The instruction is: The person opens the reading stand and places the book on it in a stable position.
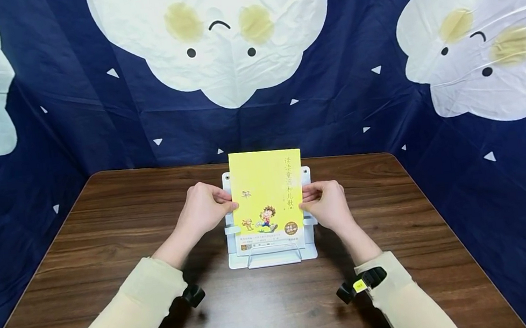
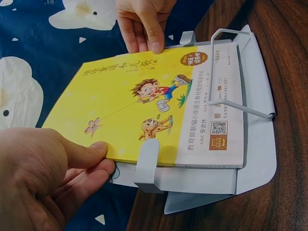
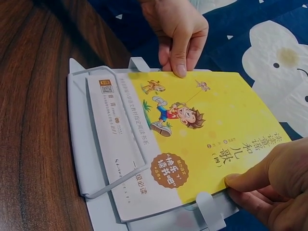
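A yellow children's book (image 1: 265, 185) with a cartoon boy and dog on its cover leans upright on a white book stand (image 1: 274, 258). My left hand (image 1: 205, 207) pinches the book's left edge, thumb on the cover and fingers behind it. On the opposite edge my right hand (image 1: 328, 204) pinches the book the same way. The stand's side clips (image 2: 147, 163) reach round the book's edges. A wire bar (image 3: 118, 180) crosses in front of the book's white lower part. The back of the book is hidden.
The stand is on a dark wooden table (image 1: 280, 313). Behind and beside the table hangs a navy cloth (image 1: 344, 106) with white clouds. Black straps with small devices (image 1: 361, 284) are worn on both wrists.
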`<state>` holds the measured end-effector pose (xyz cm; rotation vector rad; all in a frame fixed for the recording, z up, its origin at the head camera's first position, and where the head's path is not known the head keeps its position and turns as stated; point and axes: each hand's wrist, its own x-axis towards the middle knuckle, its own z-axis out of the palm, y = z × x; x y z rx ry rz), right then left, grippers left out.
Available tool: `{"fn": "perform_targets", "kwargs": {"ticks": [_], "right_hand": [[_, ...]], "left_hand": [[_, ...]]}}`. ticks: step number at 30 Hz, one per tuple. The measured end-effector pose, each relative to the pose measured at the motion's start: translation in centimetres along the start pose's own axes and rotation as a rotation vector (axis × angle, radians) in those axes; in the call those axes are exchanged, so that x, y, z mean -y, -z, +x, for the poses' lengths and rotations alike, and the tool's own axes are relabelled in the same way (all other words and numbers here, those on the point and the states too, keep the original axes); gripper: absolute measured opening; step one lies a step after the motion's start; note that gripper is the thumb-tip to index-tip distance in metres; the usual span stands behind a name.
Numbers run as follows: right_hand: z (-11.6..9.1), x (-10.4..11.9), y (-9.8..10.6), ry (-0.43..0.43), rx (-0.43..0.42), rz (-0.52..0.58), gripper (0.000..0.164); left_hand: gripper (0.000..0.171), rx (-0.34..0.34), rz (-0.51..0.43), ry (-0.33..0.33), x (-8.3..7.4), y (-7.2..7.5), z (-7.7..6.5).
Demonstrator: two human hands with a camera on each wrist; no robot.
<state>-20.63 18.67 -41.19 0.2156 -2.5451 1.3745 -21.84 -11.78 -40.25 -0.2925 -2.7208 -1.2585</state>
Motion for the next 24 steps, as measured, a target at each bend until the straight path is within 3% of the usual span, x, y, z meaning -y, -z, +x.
{"fn": "perform_targets", "kwargs": {"ticks": [15,24], "right_hand": [[0.0,-0.4,-0.4,0.050,-0.053,0.000,0.032],[-0.9,-0.1,-0.2,0.177,-0.115,-0.030,0.028]], "left_hand": [[0.018,-0.076,0.034,-0.080,0.4,-0.2,-0.5],[0.033,-0.264,-0.030,-0.271,0.8,0.0,-1.5]]}}
